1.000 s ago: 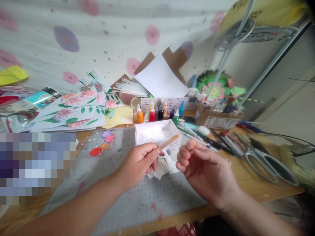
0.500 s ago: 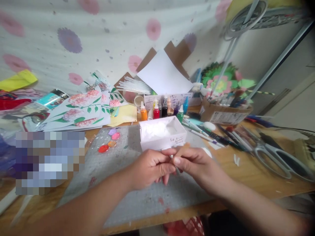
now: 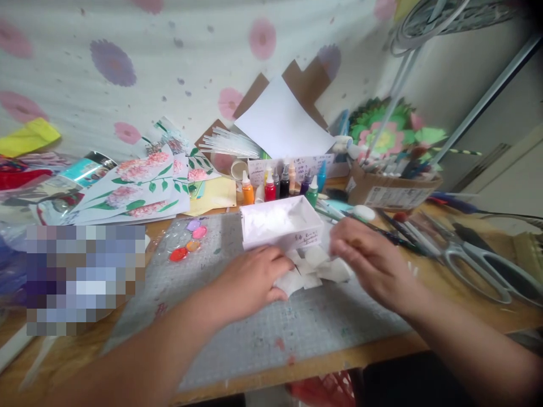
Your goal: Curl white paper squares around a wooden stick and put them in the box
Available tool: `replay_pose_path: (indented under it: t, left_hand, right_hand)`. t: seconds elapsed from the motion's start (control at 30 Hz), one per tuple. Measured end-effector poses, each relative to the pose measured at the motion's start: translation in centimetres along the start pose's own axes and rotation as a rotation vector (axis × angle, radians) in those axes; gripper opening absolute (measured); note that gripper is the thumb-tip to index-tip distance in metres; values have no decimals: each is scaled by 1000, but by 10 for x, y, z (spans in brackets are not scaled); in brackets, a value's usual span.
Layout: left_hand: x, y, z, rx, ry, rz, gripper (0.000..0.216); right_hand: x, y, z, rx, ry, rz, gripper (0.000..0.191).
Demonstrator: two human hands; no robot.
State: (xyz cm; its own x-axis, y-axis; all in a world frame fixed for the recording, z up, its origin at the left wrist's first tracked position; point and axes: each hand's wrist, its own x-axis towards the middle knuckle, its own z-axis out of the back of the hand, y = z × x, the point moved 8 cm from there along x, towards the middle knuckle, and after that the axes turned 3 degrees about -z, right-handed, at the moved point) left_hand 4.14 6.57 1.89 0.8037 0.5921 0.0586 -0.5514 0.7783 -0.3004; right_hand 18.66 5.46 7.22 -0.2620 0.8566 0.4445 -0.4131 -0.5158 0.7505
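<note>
Both hands parted: left hand (image 3: 250,280) pinching paper scraps (image 3: 314,265), right hand (image 3: 369,260) open at 3 o'clock; blurred haste could scatter them.

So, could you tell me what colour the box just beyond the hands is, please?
White; the box shows best in the head view.

Hands (image 3: 314,271) on white paper scraps (image 3: 311,270)

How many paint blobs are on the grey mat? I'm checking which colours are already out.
4, clustered at the mat's far left corner: purple blob, pink blob, orange blob, red blob. None looks hidden.
</note>
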Motion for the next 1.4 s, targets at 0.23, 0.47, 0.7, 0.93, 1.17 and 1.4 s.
replay_pose_path:
  t: [0.23,0.47,0.7,0.93,1.17,1.4]
  left_hand:
    - [3,4,4,-84,-63,2,11]
    - [-11,22,47,-407,-306,134,15]
    - [-24,48,69,-97,-713,268,12]
    - [-11,42,53,116,-470,133,27]
    - [-12,44,51,106,-473,70,22]
    - [-12,35,54,182,-499,16,19]
  right_hand:
    - [-12,-12,-55,-559,466,36,33]
    - [-3,-4,-73,-781,441,117,62]
    - [-4,18,-125,-839,470,309,30]
    - [-2,15,-130,-896,499,344,19]
    - [-5,-19,-76,-981,516,199,14]
    - [-7,-28,-31,-988,465,78,13]
